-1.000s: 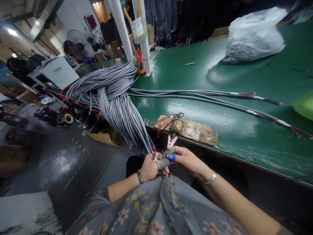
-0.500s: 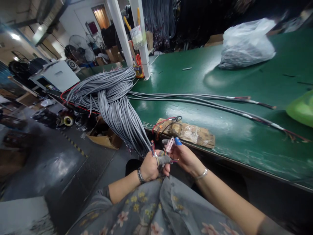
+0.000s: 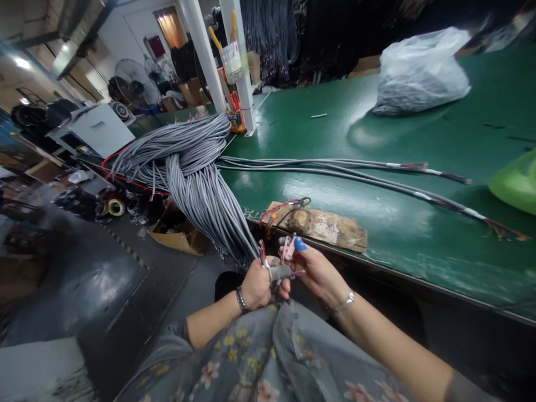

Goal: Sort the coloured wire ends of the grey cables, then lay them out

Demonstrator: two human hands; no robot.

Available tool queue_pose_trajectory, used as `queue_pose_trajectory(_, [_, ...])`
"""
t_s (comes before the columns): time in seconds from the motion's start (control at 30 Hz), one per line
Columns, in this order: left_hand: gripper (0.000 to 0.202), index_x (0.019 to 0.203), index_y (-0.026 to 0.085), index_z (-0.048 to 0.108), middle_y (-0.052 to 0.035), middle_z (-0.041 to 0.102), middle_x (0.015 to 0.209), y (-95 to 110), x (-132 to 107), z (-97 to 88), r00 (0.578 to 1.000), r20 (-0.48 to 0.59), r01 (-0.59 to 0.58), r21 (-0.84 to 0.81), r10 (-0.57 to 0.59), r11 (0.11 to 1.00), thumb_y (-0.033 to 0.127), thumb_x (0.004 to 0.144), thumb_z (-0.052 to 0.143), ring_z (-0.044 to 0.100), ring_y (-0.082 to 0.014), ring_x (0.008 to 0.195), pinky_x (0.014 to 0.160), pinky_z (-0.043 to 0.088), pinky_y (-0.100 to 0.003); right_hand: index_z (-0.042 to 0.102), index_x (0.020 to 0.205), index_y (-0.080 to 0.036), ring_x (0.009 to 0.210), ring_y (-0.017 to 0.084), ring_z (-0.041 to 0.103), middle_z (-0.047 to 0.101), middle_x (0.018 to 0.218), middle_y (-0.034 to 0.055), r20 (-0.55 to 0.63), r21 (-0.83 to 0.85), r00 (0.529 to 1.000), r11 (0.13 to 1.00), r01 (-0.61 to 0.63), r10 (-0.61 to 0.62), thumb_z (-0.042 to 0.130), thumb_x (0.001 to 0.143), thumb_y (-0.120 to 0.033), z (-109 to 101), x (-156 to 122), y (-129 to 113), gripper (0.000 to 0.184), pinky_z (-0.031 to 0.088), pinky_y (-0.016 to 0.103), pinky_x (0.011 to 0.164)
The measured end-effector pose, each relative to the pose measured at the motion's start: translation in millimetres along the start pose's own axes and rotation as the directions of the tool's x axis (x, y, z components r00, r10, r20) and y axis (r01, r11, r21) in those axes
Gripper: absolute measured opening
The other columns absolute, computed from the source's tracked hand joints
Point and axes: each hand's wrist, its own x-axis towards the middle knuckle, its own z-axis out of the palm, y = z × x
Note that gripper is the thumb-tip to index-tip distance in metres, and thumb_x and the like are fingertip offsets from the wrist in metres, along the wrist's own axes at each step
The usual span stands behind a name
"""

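Wires (image 3: 262, 254) stick out of the left hand (image 3: 257, 285), which is closed around them; some ends point at the right hand (image 3: 316, 271) just beside it. That one grips a pink clip (image 3: 288, 247). Grey cables (image 3: 211, 201) run from the worktop (image 3: 297, 134) down toward the left hand, and a wooden board (image 3: 330, 226) lies beyond both hands.

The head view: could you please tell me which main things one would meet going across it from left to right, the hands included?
White box, grey cable bundle, left hand, right hand, white plastic bag, green object.
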Motion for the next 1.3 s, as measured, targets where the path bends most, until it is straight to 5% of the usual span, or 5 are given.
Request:
queue_pose_trajectory(0.33, [0.048,0.054,0.015,0.049,0.0008,0.052,0.040,-1.6,-1.1,0.0,1.000,-0.003,-0.021,0.034,0.021,0.999,0.053,0.047,0.078,0.044,-0.0086,0.029,0.032,0.034,-0.019,0.066,0.093,-0.018,0.064,0.018,0.061,0.067,0.077,0.0058,0.017,-0.001,0.999,1.000,-0.027,0.027,0.068,0.072,-0.057,3.0,-2.6,0.4,0.044,0.047,0.032,0.058])
queue_pose_trajectory(0.73, [0.046,0.053,0.013,0.053,-0.0011,0.053,0.040,-9.5,-10.2,-10.3,0.997,0.028,-0.072,0.081,0.069,0.994,0.052,0.057,0.076,0.046,-0.0087,0.033,0.035,0.037,-0.020,0.066,0.080,-0.019,0.062,0.013,0.055,0.064,0.075,0.0027,0.008,0.077,0.991,0.988,-0.132,0.132,0.065,0.071,-0.062,6.3,-8.6,-3.8,0.044,0.044,0.025,0.058])
queue_pose_trajectory(0.97, [0.044,0.058,0.012,0.058,-0.0024,0.056,0.043,-15.3,-7.0,-15.1,0.996,0.033,-0.083,0.136,0.079,0.987,0.053,0.061,0.074,0.047,-0.0094,0.033,0.036,0.039,-0.020,0.055,0.066,-0.016,0.050,0.011,0.050,0.054,0.055,-0.0013,0.187,-0.177,0.968,0.975,-0.134,0.167,0.076,0.064,-0.053,8.0,-23.3,-8.5,0.042,0.039,0.026,0.053])
queue_pose_trajectory(1.3, [0.046,0.050,0.014,0.054,-0.0013,0.054,0.040,-7.4,-12.2,-11.0,0.997,0.019,-0.077,0.215,0.075,0.974,0.055,0.052,0.076,0.048,-0.0100,0.033,0.037,0.039,-0.021,0.060,0.070,-0.016,0.055,0.010,0.047,0.058,0.061,-0.0020,0.061,-0.385,0.994,0.921,-0.060,0.090,0.082,0.055,-0.049,12.0,-25.7,-12.7,0.042,0.036,0.026,0.056])
